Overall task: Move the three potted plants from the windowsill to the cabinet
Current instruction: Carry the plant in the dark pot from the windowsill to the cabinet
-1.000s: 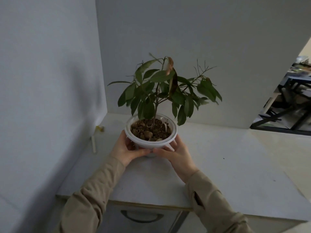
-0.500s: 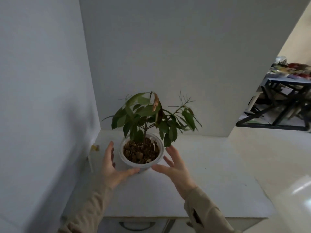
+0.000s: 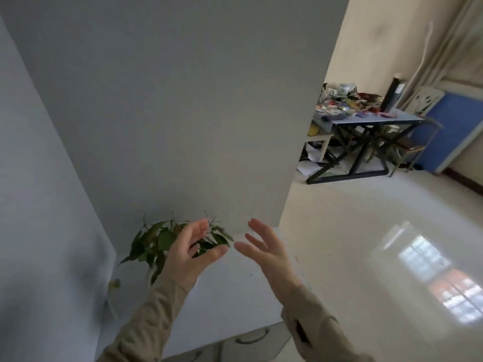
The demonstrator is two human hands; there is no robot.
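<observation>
Where half a second ago both hands still flanked the pot, they have now let go and lifted clear. The left hand (image 3: 187,253) sits at lower centre of the frame, fingers spread, holding nothing, partly covering the foliage. The right hand (image 3: 266,250) is just right of it, also open and empty, palm facing left, apart from the plant.

The potted plant (image 3: 154,241) stands on the cabinet (image 3: 235,288) top in the lower left of the frame, in the corner by the two grey walls. It is lower and smaller in frame than before; the view has swung up and right. Its pot is almost fully hidden behind the left wrist and sleeve (image 3: 146,325). The long axis runs vertical, stem upright, leaves fanning up and out to both sides.

A cluttered blue table (image 3: 371,118) now shows at the upper right, and window glare on the floor (image 3: 366,231) at the right.
</observation>
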